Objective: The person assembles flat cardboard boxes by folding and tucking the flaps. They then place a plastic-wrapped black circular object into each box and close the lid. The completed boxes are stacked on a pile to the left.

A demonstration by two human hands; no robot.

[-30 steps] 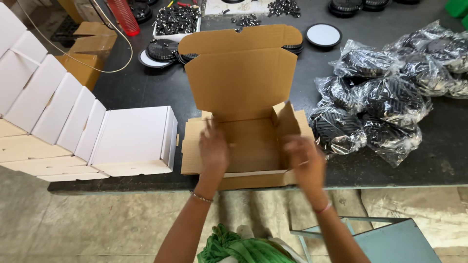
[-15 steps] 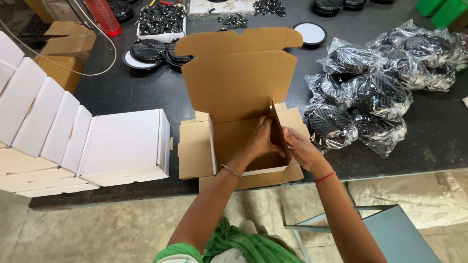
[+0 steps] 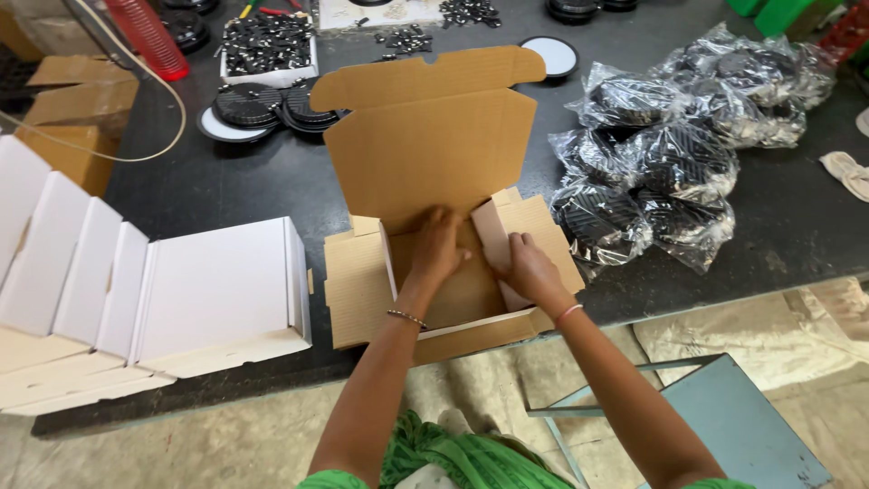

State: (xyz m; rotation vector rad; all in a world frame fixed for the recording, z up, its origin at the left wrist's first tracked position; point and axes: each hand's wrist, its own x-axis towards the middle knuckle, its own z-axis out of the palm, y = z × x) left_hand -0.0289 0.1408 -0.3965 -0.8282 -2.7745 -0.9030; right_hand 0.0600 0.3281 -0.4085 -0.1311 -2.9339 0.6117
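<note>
An open brown cardboard box [image 3: 425, 154] with a white outer face lies at the near edge of the dark table, its lid standing up at the back. My left hand [image 3: 437, 249] reaches inside and presses flat against the box's inner floor near the back wall. My right hand [image 3: 528, 267] grips the right side flap [image 3: 529, 231], folding it inward over the box's right wall. The left side flap [image 3: 355, 281] lies spread outward.
A row of folded white boxes [image 3: 217, 290] leans at the left. Clear bags of black round parts [image 3: 670, 145] lie heaped at the right. Black discs [image 3: 272, 104], a tray of small black parts [image 3: 267, 41] and a red ribbed tube [image 3: 149, 36] sit behind. A blue stool [image 3: 706, 426] stands below.
Both hands went from the box's front edge into it. The left hand now presses the floor, the right hand folds the right flap inward. The camera has shifted closer.
</note>
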